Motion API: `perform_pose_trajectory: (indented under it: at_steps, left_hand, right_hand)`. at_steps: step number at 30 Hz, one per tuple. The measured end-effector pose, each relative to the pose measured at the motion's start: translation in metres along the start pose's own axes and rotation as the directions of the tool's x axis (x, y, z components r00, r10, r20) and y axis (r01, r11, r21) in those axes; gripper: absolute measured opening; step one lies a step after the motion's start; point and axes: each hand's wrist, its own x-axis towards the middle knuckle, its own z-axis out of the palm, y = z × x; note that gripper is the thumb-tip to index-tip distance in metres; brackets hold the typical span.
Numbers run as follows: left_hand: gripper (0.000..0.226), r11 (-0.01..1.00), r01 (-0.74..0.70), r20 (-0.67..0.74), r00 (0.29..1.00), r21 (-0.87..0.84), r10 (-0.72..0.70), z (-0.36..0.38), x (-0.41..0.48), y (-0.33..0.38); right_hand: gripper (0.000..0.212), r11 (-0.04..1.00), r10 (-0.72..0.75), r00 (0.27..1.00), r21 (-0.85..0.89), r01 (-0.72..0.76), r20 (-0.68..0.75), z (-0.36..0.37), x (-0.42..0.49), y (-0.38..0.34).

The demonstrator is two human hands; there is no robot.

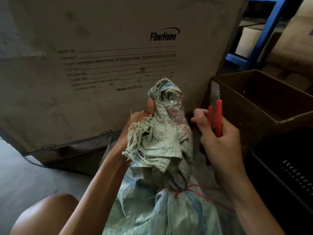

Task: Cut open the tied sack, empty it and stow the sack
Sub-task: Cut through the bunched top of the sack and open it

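Both hands meet at the sack, which stands between the person's forearms. The left hand curls round its bunched, frayed top, thumb pressed onto the woven plastic cloth. The right hand grips a red knife just beside it, flat blade up. Thin red string cinches the neck below.

Left grip thumb-up, clenched on sack; right grip curled round cutter.
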Motion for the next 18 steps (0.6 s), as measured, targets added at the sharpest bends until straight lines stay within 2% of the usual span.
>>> perform_pose_trajectory:
  at_steps: [2,4,8,10,14,16,18]
  left_hand:
    - [0.049,0.997,-0.008,0.056,0.998,-0.073,0.012,0.013,-0.002,0.001]
    - [0.038,0.988,-0.056,0.066,0.996,-0.146,0.067,0.021,-0.006,-0.002]
    - [0.048,0.97,-0.23,0.028,0.972,-0.083,0.233,0.022,-0.018,-0.006]
    - [0.051,0.972,-0.213,0.017,0.976,-0.104,0.216,0.018,-0.018,-0.006]
    - [0.039,0.979,-0.196,0.102,0.974,-0.057,0.201,0.008,-0.011,-0.01]
    - [0.033,0.979,-0.194,0.152,0.967,-0.065,0.202,0.003,-0.01,-0.01]
    - [0.017,0.981,-0.186,0.185,0.964,-0.054,0.193,-0.002,-0.006,-0.011]
  right_hand:
    - [0.037,0.995,0.056,0.997,0.081,-0.06,0.048,0.005,0.0,0.0]
    - [0.035,0.999,0.033,0.999,0.036,-0.034,0.043,0.007,-0.002,0.004]
    - [0.036,1.0,0.029,1.0,-0.005,-0.029,0.007,0.006,-0.002,0.002]
    - [0.03,0.999,0.051,0.999,-0.007,-0.051,0.013,0.003,0.001,0.003]
    - [0.038,0.997,0.075,0.995,0.001,-0.076,0.064,0.001,0.005,0.006]
    - [0.025,0.992,0.115,0.99,0.042,-0.119,0.084,-0.002,0.009,0.007]
    - [0.02,0.965,0.193,0.972,0.155,-0.213,0.135,-0.005,0.012,0.004]
